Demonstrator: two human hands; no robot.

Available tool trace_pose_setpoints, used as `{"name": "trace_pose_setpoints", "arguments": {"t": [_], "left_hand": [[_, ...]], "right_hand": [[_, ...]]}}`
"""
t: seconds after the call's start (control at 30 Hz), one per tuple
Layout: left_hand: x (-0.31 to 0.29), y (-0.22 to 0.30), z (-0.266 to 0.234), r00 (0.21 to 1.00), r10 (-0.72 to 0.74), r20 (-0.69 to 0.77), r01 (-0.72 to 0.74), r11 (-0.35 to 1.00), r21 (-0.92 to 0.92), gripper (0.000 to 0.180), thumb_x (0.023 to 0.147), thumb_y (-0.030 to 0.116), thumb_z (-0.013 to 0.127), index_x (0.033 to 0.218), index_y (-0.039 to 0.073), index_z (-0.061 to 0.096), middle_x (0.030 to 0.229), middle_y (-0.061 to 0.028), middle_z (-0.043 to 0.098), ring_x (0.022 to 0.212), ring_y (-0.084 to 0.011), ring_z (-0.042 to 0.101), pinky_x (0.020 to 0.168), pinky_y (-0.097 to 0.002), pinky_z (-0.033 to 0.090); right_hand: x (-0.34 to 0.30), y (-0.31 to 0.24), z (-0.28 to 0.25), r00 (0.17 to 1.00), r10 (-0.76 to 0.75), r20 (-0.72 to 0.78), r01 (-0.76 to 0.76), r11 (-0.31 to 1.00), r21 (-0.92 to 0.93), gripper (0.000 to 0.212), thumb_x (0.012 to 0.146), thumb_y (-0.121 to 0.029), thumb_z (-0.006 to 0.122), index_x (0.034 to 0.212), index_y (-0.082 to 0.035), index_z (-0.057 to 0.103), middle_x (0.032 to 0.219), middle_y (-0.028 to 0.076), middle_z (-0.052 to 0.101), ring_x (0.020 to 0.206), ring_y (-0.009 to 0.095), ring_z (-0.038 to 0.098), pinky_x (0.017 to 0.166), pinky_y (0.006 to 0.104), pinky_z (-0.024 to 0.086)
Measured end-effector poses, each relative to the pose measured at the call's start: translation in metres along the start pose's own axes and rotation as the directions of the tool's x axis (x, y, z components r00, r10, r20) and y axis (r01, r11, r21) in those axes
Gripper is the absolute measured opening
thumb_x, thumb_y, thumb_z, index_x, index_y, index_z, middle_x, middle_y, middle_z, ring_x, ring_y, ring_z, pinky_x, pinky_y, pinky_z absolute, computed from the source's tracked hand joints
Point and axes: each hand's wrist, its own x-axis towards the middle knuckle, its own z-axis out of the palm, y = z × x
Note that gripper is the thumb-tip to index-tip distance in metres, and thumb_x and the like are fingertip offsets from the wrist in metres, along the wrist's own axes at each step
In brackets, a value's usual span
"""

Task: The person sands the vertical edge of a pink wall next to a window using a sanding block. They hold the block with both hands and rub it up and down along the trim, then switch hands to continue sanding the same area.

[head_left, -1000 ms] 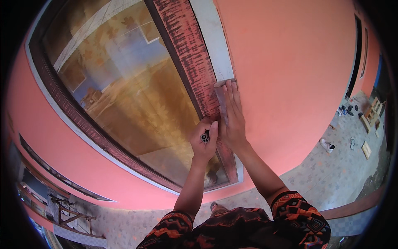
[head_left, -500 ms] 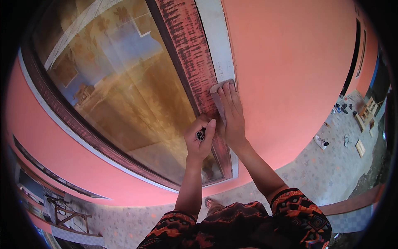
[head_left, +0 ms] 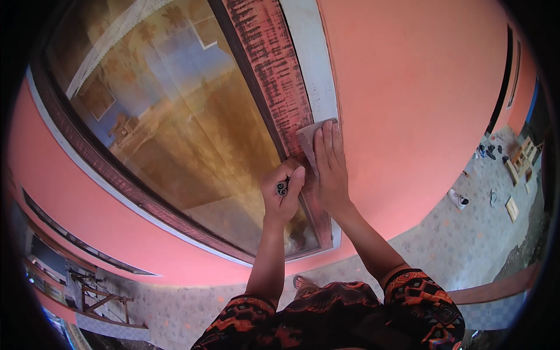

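My right hand (head_left: 331,166) presses a folded sheet of brownish-grey sandpaper (head_left: 307,140) against the window frame, its fingers long and close together over the sheet. Beneath it runs the frame's upright (head_left: 269,61), red with dark streaks, beside a pale grey outer strip (head_left: 311,52). Close by on the left, my left hand (head_left: 282,189) is curled at the same upright with its thumb raised. A dark spiral shape shows at its thumb side; whether it is a mark or an object I cannot tell. The other left fingers are mostly hidden.
Left of the upright lies the window glass (head_left: 192,140), with a yellowish curtain and reflections. A pink wall (head_left: 408,105) stretches to the right. On the patterned floor (head_left: 420,251) are a white shoe (head_left: 458,199) and wooden pieces (head_left: 521,160). A wooden stand (head_left: 105,303) is at lower left.
The right hand and sandpaper have shifted slightly down and right in the picture; the view has moved a little too. My left hand stays at nearly the same place, still curled.
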Motion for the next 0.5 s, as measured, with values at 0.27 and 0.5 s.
{"name": "trace_pose_setpoints", "arguments": {"t": [0.27, 0.5], "left_hand": [[-0.007, 0.000, -0.001, 0.999, -0.029, -0.036, 0.029, 1.000, -0.002, 0.026, 0.100, 0.000, 0.061, 0.076, -0.001, 0.051, 0.073, -0.0048, 0.054, 0.065, -0.0110, 0.045, 0.059, -0.0266, 0.036], [-0.002, 0.002, 0.002, 0.999, -0.030, -0.014, 0.029, 0.999, -0.032, 0.025, 0.100, 0.000, 0.060, 0.077, -0.002, 0.051, 0.073, -0.0046, 0.054, 0.067, -0.0114, 0.046, 0.061, -0.0266, 0.037]], "right_hand": [[0.057, -0.014, -0.012, 0.999, -0.035, 0.017, 0.036, 0.999, -0.015, 0.064, 0.091, -0.004, 0.059, 0.151, 0.011, 0.040, 0.159, 0.030, 0.036, 0.150, 0.046, 0.033, 0.121, 0.0561, 0.031], [0.023, -0.011, -0.007, 1.000, -0.004, -0.011, 0.004, 1.000, -0.002, 0.068, 0.088, -0.003, 0.059, 0.152, 0.009, 0.040, 0.160, 0.027, 0.036, 0.150, 0.042, 0.035, 0.121, 0.0542, 0.032]]}}
